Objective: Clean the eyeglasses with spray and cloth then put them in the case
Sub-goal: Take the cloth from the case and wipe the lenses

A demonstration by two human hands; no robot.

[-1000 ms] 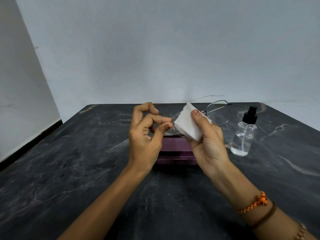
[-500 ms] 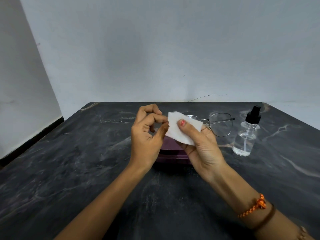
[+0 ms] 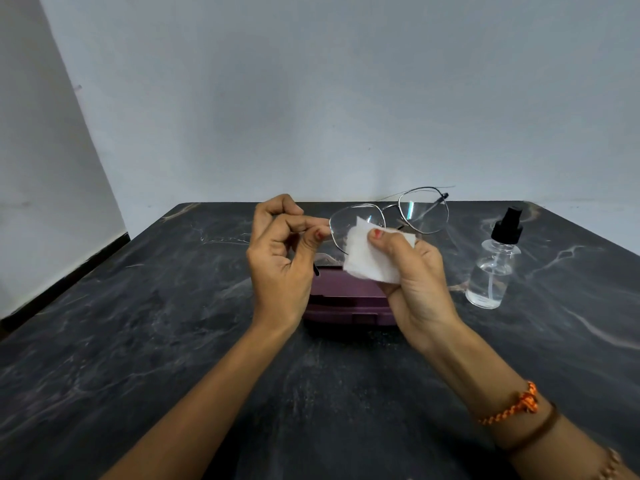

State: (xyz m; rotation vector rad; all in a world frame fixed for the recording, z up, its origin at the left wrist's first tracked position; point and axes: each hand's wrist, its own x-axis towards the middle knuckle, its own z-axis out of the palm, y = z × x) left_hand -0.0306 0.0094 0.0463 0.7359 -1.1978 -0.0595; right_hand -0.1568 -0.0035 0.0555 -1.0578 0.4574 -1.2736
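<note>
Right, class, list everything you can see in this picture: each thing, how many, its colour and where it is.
glasses: one, thin silver frame, held up over the case
cloth: one, white, on the nearer lens
case: one, purple, shut, on the table behind the hands
spray bottle: one, clear with black top, right of the case
table: one, dark marble
left hand: pinches the frame's edge
right hand: grips the cloth; orange and brown wristbands
</note>
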